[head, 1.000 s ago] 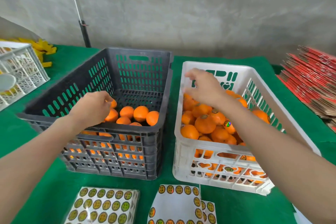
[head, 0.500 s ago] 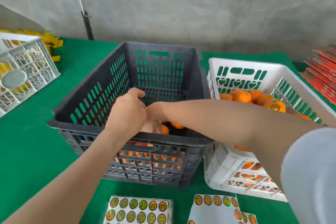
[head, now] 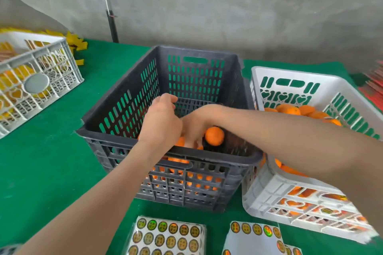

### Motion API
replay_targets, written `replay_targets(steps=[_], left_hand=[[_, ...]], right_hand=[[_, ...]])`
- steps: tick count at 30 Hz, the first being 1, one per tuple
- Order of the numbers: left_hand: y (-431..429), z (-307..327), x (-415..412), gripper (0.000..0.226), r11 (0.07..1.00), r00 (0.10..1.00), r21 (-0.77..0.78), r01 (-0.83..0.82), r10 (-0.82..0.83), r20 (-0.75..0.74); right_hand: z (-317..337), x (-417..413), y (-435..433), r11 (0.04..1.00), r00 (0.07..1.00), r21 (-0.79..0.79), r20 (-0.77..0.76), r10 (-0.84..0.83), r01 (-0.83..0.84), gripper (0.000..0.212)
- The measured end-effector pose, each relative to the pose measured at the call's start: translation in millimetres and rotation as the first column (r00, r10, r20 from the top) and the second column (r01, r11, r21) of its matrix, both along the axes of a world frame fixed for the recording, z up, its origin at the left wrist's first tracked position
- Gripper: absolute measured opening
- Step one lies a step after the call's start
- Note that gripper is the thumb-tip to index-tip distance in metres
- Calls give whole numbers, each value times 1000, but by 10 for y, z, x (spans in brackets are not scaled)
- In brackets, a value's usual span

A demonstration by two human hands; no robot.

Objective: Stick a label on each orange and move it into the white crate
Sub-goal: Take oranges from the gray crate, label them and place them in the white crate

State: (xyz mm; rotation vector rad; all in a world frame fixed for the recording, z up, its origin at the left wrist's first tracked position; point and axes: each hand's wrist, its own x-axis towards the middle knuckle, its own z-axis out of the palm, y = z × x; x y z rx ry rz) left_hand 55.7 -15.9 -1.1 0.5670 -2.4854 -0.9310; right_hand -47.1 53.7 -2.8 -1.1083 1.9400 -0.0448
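A dark grey crate stands in the middle of the green table with loose oranges in its bottom. Both my hands reach into it. My left hand is palm down with curled fingers, and whatever lies under it is hidden. My right hand crosses in from the right and dips behind the left one, its fingers hidden among the fruit. One orange sits right beside that hand. To the right, the white crate holds a pile of oranges, some labelled.
Two sheets of round gold labels lie at the near table edge. Another white crate sits far left with yellow scraps behind it. A red stack is at the far right, and a black pole stands against the grey wall.
My right hand left the white crate, swung left and dropped into the dark crate beside my left hand. The view shifted left and closer.
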Motion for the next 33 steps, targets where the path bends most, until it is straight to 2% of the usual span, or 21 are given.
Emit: replay_targets(steps=[2,4,7,9,11,14,16,17,19,21,23,25,28,30,31,33], left_hand=[[-9,-14,47,42,999,996,-3,-47,46,-82],[-13,-15,93,38,998,984,13,-62,64,-165],[7,15,168,29,1000,961,-6,-31,28,-275],[75,64,236,23,997,942,-77,18,-43,-332],[218,138,314,18,991,916,-102,91,-123,-381],[575,222,466,13,968,882,7,252,-227,-412],[830,215,600,13,909,850,112,401,-323,-416],[940,202,676,20,855,821,172,489,-385,-421],[1115,153,810,41,706,740,264,658,-540,-401],[1249,71,901,55,585,658,303,752,-688,-307],[1374,-30,930,66,607,660,279,744,-734,-160],[1487,-138,920,76,668,712,298,682,-699,-61],[1576,-345,904,63,746,805,396,535,-593,30],[1561,-530,933,57,783,863,486,387,-493,107],[1536,-632,956,55,787,883,536,306,-445,149],[1464,-823,1015,51,739,907,659,143,-364,212]], right_hand=[[276,-112,249,987,999,-155,1,-32,32,63],[504,-114,625,933,996,-353,-25,-82,68,62],[649,69,1179,807,978,-554,145,-147,203,63],[689,273,1473,723,954,-627,250,-165,289,64],[680,488,1717,654,951,-693,261,-165,304,64],[628,754,1988,561,955,-772,243,-170,297,65],[574,866,2150,518,949,-796,242,-201,313,67],[542,906,2231,502,940,-796,263,-219,340,66],[467,982,2384,470,875,-738,422,-238,484,62],[357,1063,2502,441,761,-628,597,-255,641,55],[205,1134,2580,409,646,-522,712,-274,749,46],[50,1180,2615,402,568,-437,766,-302,804,41],[-266,1184,2618,432,541,-370,742,-396,823,47],[-547,1173,2610,442,528,-316,666,-526,839,43],[-705,1173,2614,471,567,-325,566,-598,820,36],[-1034,1160,2617,681,756,-350,154,-636,643,28]])
